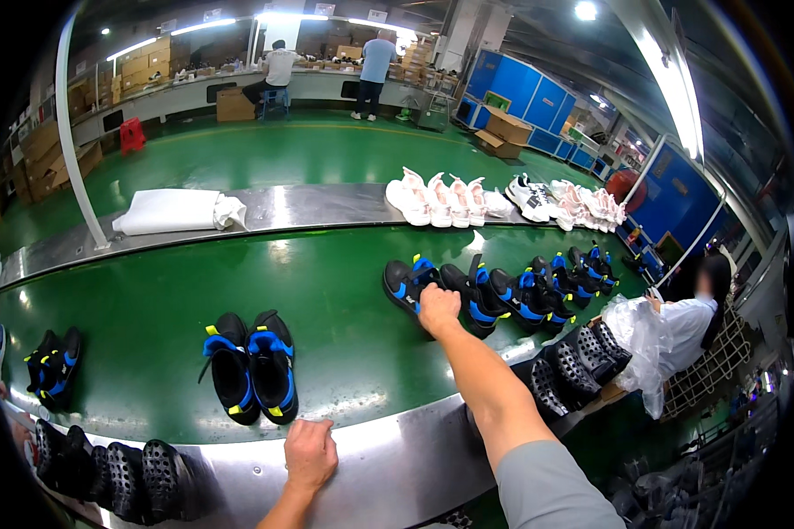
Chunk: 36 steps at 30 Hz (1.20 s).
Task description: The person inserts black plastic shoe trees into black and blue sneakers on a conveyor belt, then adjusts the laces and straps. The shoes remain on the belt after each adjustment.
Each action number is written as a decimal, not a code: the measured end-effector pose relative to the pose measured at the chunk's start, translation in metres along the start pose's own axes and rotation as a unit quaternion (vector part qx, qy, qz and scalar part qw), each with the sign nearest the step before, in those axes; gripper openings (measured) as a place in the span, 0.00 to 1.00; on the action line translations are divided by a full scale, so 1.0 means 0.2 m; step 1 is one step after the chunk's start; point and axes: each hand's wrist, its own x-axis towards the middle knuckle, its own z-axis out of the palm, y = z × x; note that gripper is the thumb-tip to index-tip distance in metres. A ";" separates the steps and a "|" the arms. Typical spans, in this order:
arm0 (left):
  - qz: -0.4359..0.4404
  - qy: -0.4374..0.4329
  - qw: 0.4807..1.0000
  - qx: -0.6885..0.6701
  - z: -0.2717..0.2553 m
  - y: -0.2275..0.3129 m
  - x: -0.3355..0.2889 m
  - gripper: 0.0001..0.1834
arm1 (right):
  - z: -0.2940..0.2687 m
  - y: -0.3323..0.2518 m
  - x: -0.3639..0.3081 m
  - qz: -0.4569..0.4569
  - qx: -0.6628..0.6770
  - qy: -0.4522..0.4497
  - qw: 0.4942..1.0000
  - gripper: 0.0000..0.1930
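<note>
Touching a black-and-blue sneaker [400, 286], grip unclear, the curled right hand [439, 309] has it at ten o'clock, long axis eleven-to-five, while the relaxed, empty left hand [310, 454] lies farther, at seven.

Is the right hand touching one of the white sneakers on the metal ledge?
No, the right hand is at a black-and-blue sneaker, clear of the white sneakers beyond it.

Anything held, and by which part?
The right hand seems to grip a black-blue shoe at its near end, exact hold hidden; the left hand holds nothing visible.
</note>
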 end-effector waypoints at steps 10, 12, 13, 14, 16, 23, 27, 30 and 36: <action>-0.009 -0.005 1.000 -0.003 0.01 -0.01 -0.02 0.11 | -0.14 0.47 0.07 0.204 0.174 0.039 0.963 0.28; -0.012 -0.001 1.000 0.005 0.00 -0.02 -0.02 0.11 | -0.21 0.46 0.06 0.231 0.171 -0.068 0.955 0.30; -0.011 0.004 1.000 0.008 -0.01 -0.01 -0.02 0.11 | -0.20 0.46 0.07 0.253 0.194 -0.124 0.940 0.31; -0.011 0.008 1.000 0.011 -0.01 -0.01 -0.01 0.11 | -0.19 0.45 0.08 0.249 0.176 -0.137 0.943 0.31; -0.009 -0.008 1.000 0.005 -0.01 -0.01 -0.01 0.11 | -0.16 0.45 0.07 0.249 0.172 -0.148 0.942 0.29; -0.011 -0.015 1.000 0.015 -0.02 0.00 -0.01 0.10 | -0.12 0.17 0.02 0.164 0.200 -0.084 0.962 0.21; -0.001 0.000 1.000 0.014 -0.01 0.00 0.00 0.10 | -0.24 -0.14 -0.25 0.105 0.221 -0.071 0.967 0.21; -0.004 -0.003 1.000 0.019 0.00 0.00 -0.02 0.10 | -0.27 -0.28 -0.54 -0.003 0.245 -0.038 0.969 0.23; -0.083 -0.012 0.996 0.029 -0.02 0.07 0.23 0.16 | -0.34 -0.16 -0.75 0.007 0.444 0.083 0.892 0.18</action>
